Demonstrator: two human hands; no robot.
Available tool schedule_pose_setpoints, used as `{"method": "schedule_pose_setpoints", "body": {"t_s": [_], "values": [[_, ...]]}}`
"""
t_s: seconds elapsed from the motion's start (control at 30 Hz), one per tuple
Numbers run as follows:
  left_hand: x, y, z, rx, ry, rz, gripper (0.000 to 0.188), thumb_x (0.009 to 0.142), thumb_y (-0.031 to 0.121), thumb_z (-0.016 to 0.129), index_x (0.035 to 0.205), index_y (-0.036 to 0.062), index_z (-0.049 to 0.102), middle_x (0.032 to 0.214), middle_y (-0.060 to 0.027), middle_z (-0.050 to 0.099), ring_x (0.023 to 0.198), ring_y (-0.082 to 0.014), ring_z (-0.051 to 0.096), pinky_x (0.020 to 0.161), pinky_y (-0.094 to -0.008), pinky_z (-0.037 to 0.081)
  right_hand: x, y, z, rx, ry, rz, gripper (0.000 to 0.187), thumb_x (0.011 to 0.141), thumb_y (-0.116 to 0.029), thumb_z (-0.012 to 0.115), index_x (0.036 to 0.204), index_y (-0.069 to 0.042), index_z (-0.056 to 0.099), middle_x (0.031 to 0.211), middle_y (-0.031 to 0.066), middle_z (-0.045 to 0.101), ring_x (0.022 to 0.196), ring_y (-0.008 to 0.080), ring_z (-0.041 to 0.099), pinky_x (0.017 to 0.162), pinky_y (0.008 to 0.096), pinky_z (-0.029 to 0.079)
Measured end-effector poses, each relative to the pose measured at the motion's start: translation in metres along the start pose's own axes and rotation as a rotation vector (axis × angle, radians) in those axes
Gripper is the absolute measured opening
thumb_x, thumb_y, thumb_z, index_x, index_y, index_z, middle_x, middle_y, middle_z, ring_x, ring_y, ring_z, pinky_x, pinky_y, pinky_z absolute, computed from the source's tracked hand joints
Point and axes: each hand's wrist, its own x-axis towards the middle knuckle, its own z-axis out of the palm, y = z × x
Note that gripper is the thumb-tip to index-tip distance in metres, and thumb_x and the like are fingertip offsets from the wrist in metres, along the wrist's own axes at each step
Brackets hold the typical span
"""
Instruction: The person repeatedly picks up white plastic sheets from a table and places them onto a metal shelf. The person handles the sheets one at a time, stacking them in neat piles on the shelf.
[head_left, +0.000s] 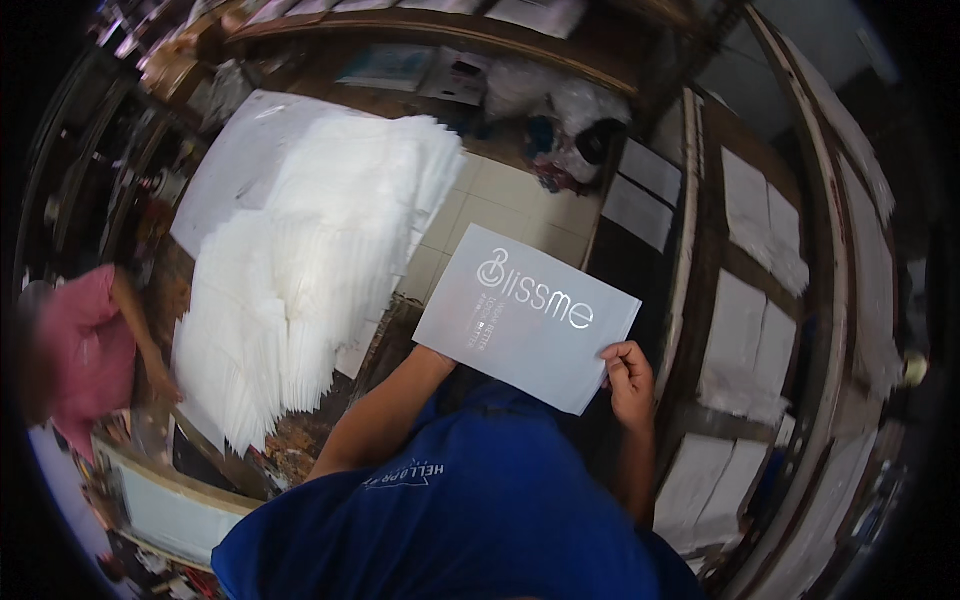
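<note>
A flat light grey sheet (540, 345) with shiny white printing is held up in front of my body, tilted with its right side lower. My right hand (629, 382) is closed on its right edge, the thumb on top and the other fingers curled. At the lower left edge, my left hand (436, 360) reaches underneath the sheet; its fingers are hidden. To the left, a large pile of thin white sheets (320, 230) lies fanned out in overlapping layers on a work table.
Another person in a pink shirt (92, 345) stands at the left, an arm by the pile. On the right, racks hold paired pale sheets (765, 220). A shelf (400, 28) and clear plastic bundles (560, 95) are at the back, beyond the tiled floor (510, 200).
</note>
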Motion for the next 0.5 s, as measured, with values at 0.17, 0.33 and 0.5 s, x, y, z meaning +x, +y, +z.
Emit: {"method": "schedule_pose_setpoints", "body": {"t_s": [0.17,0.33,0.5], "values": [[0.019,-0.028,0.018,0.142,-0.053,-0.072,0.043,0.1,0.025,0.04,0.136,0.0021,0.041,0.129,-0.0132,0.052,0.116,-0.0239,0.054,0.097,-0.0364,0.048,-0.03,0.007,-0.03,-0.061,0.134,0.006,0.012,0.095,-0.004,0.046,0.095,-0.004,0.058,0.075,-0.0014,0.051,0.063,0.0054,0.046,0.057,0.0207,0.038],[0.033,-0.054,0.014,0.211,-0.069,-0.117,0.041,0.1,0.025,0.039,0.134,0.0017,0.044,0.126,-0.0137,0.055,0.113,-0.0244,0.056,0.094,-0.036,0.05,-0.054,0.011,-0.05,-0.118,0.241,0.033,0.011,0.095,-0.004,0.046,0.095,-0.004,0.058,0.075,-0.0017,0.05,0.063,0.0048,0.045,0.057,0.0207,0.038],[0.041,-0.073,0.033,0.127,-0.001,-0.157,0.046,0.1,0.033,0.037,0.132,0.0008,0.046,0.124,-0.0153,0.056,0.106,-0.0258,0.06,0.087,-0.037,0.053,-0.073,0.02,-0.066,-0.095,0.328,0.012,0.011,0.096,-0.005,0.047,0.099,-0.005,0.057,0.077,-0.0022,0.05,0.064,0.0044,0.045,0.058,0.0207,0.038]]}}
